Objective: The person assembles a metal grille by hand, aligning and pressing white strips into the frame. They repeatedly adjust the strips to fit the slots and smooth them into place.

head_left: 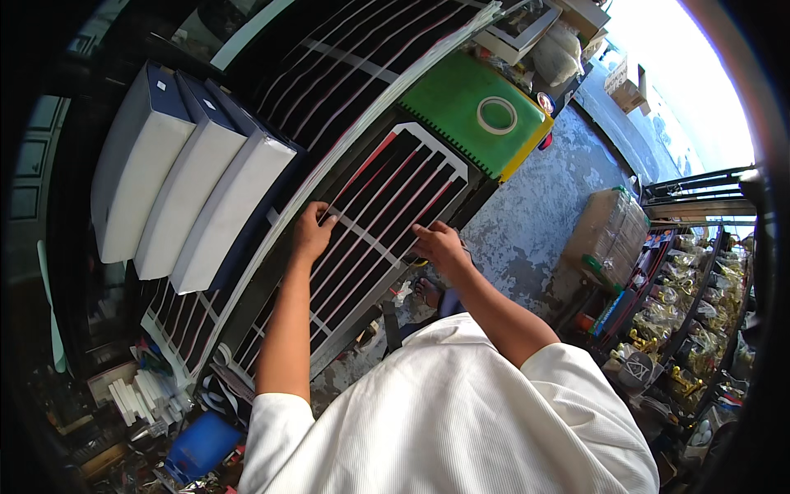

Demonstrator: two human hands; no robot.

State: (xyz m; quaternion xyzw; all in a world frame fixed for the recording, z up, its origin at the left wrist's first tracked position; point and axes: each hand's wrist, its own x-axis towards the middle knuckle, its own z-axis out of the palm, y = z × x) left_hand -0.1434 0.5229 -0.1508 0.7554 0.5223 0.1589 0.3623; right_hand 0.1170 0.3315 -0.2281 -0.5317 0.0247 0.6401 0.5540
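A long black sheet [397, 198] with white and red stripes and pale cross bands lies in front of me on a dark bench. My left hand [313, 233] rests at its left edge, thumb apart from the bent fingers. At the right edge, my right hand [440, 244] touches the sheet with its fingertips, thumb and forefinger parted. Both hands seem to hold nothing. Beyond the sheet's far end lies a green spiral-edged pad [454, 103] with a roll of tape [497, 115] on it.
Three thick white-and-navy binders [216, 206] stand at left on another striped black sheet [346, 62]. A blue container [203, 445] sits lower left amid clutter. To the right are a taped carton [607, 235] and a rack of bagged goods [687, 305]. The worn blue-grey floor [514, 214] lies between.
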